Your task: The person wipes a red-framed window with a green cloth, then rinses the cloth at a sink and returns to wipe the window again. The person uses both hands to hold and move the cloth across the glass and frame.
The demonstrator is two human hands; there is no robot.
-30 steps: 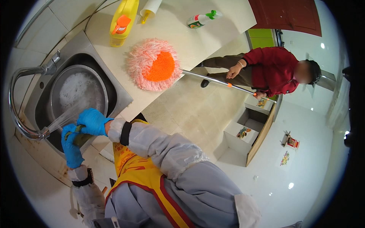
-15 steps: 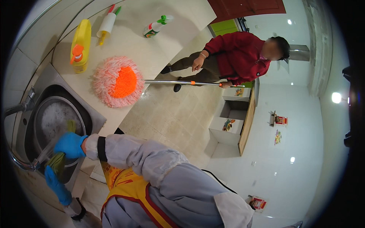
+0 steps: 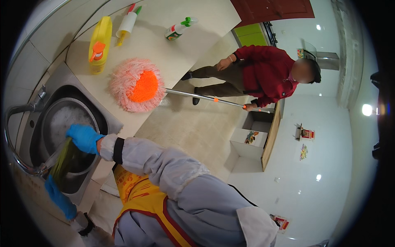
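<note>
Both my hands wear blue gloves and work over the sink. My right hand [image 3: 85,139] is closed round one end of a bunch of long green leaves [image 3: 63,160], its exact kind unclear. Lower in the picture, my left hand [image 3: 61,199] has its fingers at the bunch's other end and appears to grip it; its fingertips are partly hidden. Between the hands the bunch stretches beside the tap's spout [image 3: 40,169], where water is running. Under my right hand, a round metal basin [image 3: 95,119] with foamy or rippling water sits in the metal sink [image 3: 114,126].
On the counter [image 3: 173,57] stand a yellow jug [image 3: 101,45] with an orange cap, a white roll [image 3: 126,22] and a spray bottle [image 3: 176,31]. A fluffy pink-and-orange mop head [image 3: 138,85] overlaps the counter edge; a person in red [image 3: 265,72] holds its pole.
My right hand has shifted along the bunch, which now shows as one longer stretch between my hands. The person in red has moved and the mop pole tilts more. The whole view has shifted slightly.
</note>
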